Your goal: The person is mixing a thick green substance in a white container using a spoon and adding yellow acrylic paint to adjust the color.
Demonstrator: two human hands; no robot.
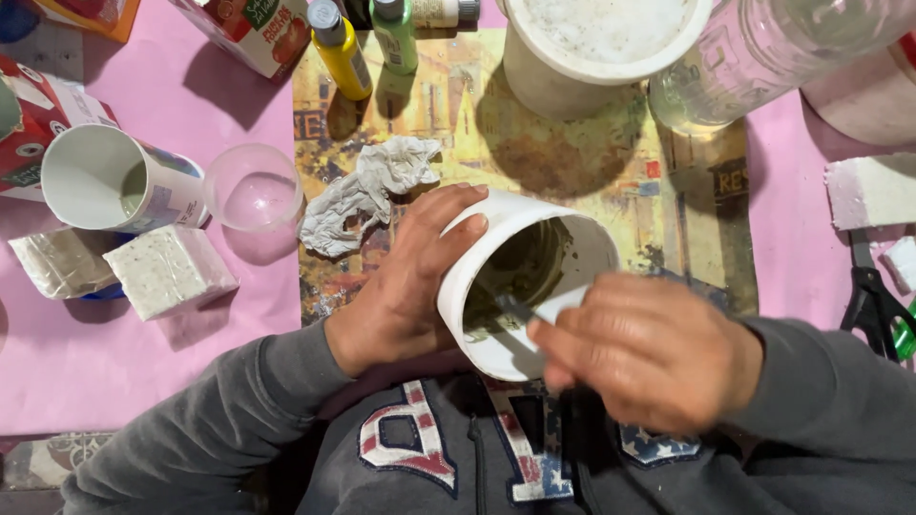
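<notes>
White plastic cup, tilted toward the person, is gripped around its side by the left hand, while the right hand, blurred, pinches a thin tool dipped into its greenish contents. Just beyond the left hand lies a crumpled paper; farther beyond stand yellow and green paint bottles. To its left sit a clear cup, a speckled white block and a red-and-white carton.

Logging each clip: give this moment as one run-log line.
left hand: holds tilted white cup | right hand: brush inside cup, blurred | cup: greenish paint | nearby: crumpled tissue
</notes>
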